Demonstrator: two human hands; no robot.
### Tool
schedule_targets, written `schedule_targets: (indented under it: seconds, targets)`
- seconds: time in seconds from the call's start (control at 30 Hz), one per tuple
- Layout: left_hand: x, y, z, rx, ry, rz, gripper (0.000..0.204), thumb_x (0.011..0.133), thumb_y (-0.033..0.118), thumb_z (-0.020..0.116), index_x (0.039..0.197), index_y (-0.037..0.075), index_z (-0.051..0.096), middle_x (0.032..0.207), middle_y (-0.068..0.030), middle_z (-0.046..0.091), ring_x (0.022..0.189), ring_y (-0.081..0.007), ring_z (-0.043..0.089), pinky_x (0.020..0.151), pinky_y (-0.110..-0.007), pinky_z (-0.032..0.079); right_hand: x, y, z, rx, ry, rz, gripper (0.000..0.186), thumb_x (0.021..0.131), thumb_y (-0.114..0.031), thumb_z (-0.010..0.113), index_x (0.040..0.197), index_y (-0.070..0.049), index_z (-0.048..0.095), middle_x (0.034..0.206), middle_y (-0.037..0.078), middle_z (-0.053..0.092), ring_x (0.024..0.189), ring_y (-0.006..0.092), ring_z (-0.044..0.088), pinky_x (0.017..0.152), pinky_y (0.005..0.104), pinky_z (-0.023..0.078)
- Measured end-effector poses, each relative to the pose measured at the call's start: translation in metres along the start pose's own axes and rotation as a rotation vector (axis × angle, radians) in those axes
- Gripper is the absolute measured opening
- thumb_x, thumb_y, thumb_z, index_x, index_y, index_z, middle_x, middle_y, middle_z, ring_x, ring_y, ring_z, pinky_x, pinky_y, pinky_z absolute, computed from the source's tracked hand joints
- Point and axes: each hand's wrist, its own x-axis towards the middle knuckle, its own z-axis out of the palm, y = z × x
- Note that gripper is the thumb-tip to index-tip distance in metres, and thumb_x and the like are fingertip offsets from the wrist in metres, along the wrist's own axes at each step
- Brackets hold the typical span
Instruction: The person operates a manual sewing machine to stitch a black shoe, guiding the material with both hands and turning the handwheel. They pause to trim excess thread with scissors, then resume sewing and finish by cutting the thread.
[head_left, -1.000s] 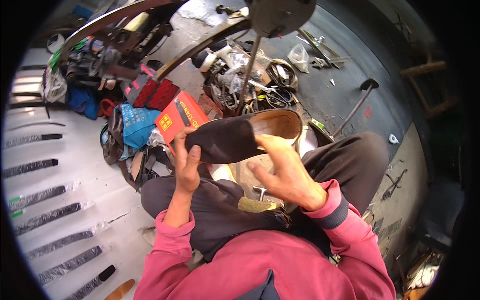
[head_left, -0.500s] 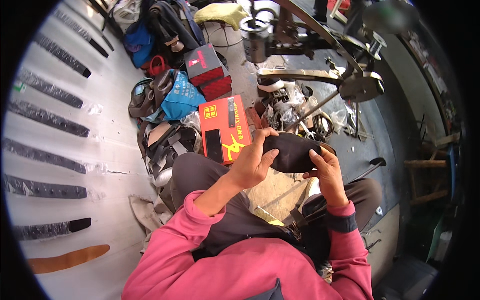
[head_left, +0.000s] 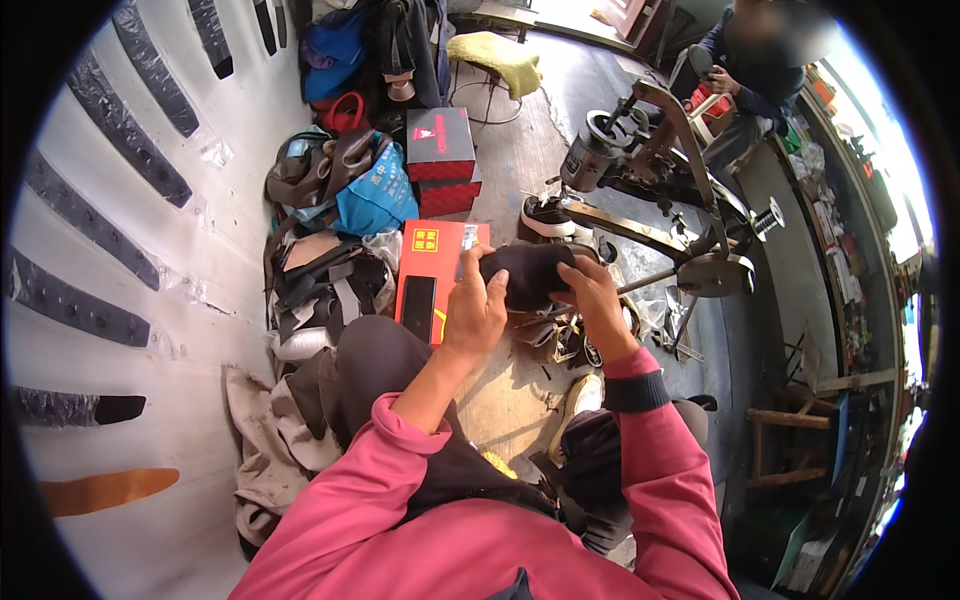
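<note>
Wearer's two grips [head_left: 477,310] [head_left: 596,292]; one phone [head_left: 418,304]

The black shoe [head_left: 528,278] shows a matt, fabric-like upper, while a glossy black phone [head_left: 418,306] lies at the near left corner of a smooth red cardboard box [head_left: 446,262]. Dull grey metal forms the machine [head_left: 714,275], rough, nubby cloth [head_left: 492,58] glows yellow, and shiny clear plastic wraps dark strips [head_left: 129,130] against a smooth white panel [head_left: 185,400].
</note>
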Motion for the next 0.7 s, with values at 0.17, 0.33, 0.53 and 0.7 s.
schedule_targets:
  seconds: [0.17,0.33,0.53,0.7]
  targets:
    - [0.022,-0.017,-0.006,0.01,0.147,0.051,0.035,0.106,0.02,0.052,0.135,0.004,0.04,0.11,-0.028,0.065,0.099,-0.0474,0.068,0.082,-0.048,0.053,0.058,0.007,0.025,0.004,-0.041,-0.124,0.031,0.106,-0.023,0.058,0.122,0.002,0.066,0.109,0.005,0.069,0.099,0.0121,0.066,0.086,0.0303,0.058]
    - [0.051,-0.03,0.001,0.066,0.134,0.166,0.036,0.106,0.019,0.052,0.137,0.004,0.04,0.119,-0.0272,0.062,0.105,-0.0462,0.066,0.087,-0.046,0.053,0.088,0.013,0.019,0.06,0.014,-0.205,0.028,0.107,-0.021,0.058,0.113,0.004,0.067,0.103,0.004,0.07,0.093,0.011,0.067,0.086,0.0296,0.059]
    - [0.082,-0.048,0.03,-0.042,-0.103,0.107,0.038,0.105,0.02,0.055,0.139,0.007,0.04,0.117,-0.0252,0.063,0.106,-0.046,0.066,0.089,-0.045,0.052,0.088,0.02,-0.021,0.135,0.122,-0.122,0.019,0.106,-0.016,0.059,0.103,0.001,0.067,0.098,0.003,0.069,0.089,0.0101,0.067,0.086,0.0298,0.061]
    - [0.105,-0.055,0.058,-0.094,-0.252,0.105,0.037,0.105,0.017,0.054,0.139,0.01,0.04,0.107,-0.0137,0.061,0.085,-0.0215,0.064,0.079,-0.035,0.052,0.075,0.018,-0.057,0.191,0.145,-0.185,0.017,0.105,-0.015,0.06,0.097,-0.001,0.065,0.09,-0.002,0.062,0.081,0.0071,0.063,0.087,0.0315,0.062]
